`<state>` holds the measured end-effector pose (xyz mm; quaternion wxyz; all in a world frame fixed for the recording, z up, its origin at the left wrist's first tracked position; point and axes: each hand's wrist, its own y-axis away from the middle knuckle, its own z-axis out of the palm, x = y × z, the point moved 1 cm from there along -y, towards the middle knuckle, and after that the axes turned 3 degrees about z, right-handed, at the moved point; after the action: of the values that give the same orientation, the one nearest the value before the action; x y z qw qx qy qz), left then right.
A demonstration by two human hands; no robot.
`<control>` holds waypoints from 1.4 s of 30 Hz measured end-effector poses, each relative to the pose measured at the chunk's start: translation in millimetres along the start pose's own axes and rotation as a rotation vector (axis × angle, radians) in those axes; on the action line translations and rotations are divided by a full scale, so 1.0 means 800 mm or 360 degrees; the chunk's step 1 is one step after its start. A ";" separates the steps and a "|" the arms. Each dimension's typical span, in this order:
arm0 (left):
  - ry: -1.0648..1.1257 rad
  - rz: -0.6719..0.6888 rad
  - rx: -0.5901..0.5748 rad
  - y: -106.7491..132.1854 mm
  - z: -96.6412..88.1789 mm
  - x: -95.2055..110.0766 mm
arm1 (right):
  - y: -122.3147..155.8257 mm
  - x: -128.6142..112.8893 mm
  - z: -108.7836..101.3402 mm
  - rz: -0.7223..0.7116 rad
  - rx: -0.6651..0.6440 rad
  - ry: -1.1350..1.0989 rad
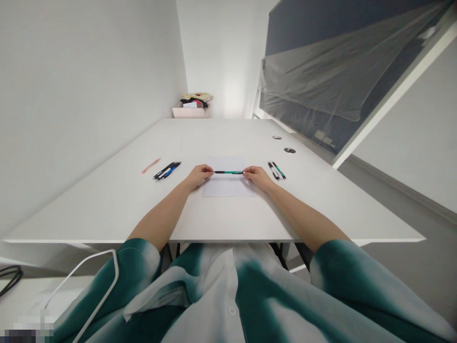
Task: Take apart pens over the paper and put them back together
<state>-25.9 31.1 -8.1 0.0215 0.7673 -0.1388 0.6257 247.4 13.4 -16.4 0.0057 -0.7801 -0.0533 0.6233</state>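
A green pen with black ends (pixel 228 172) lies level between my two hands, over a white sheet of paper (pixel 228 189). My left hand (pixel 199 176) pinches its left end, and my right hand (pixel 260 177) pinches the right end. Left of my left hand is a bunch of several pens, black and blue (pixel 167 170). A thin reddish ruler-like strip (pixel 150 166) rests farther left. To the right of my right hand, a few more pens, black, white and green (pixel 277 170), lie side by side.
The white table (pixel 228 221) reaches far ahead, with a wall along its left. Two round cable-hole rims (pixel 290 150) are set into its right side. A pink box with cloth-like items (pixel 188 113) stands at the far end. A dark plastic-draped panel (pixel 314 71) rises at right.
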 end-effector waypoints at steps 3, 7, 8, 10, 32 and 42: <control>-0.0005 -0.0002 0.0011 -0.001 0.000 -0.001 | 0.001 -0.002 0.000 0.0006 0.0004 0.0013; 0.0009 -0.0008 0.0015 -0.003 0.001 -0.003 | 0.001 -0.004 0.000 0.0016 0.0018 -0.0003; 0.0010 -0.0002 0.0015 -0.003 0.001 -0.003 | 0.001 -0.003 0.000 0.0015 0.0018 -0.0009; 0.0008 0.0007 0.0022 -0.003 0.001 -0.003 | 0.001 -0.003 0.000 0.0013 0.0016 -0.0017; 0.0033 -0.0022 0.0037 -0.006 0.003 -0.003 | -0.001 -0.001 0.000 -0.0004 0.0013 0.0029; 0.0044 -0.0039 0.0042 -0.006 0.005 -0.003 | -0.001 -0.001 0.001 -0.0008 0.0025 0.0008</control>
<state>-21.2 35.0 -10.3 0.0212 0.7604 -0.1208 0.6377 246.4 14.1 -15.8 0.0136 -0.7815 -0.0504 0.6217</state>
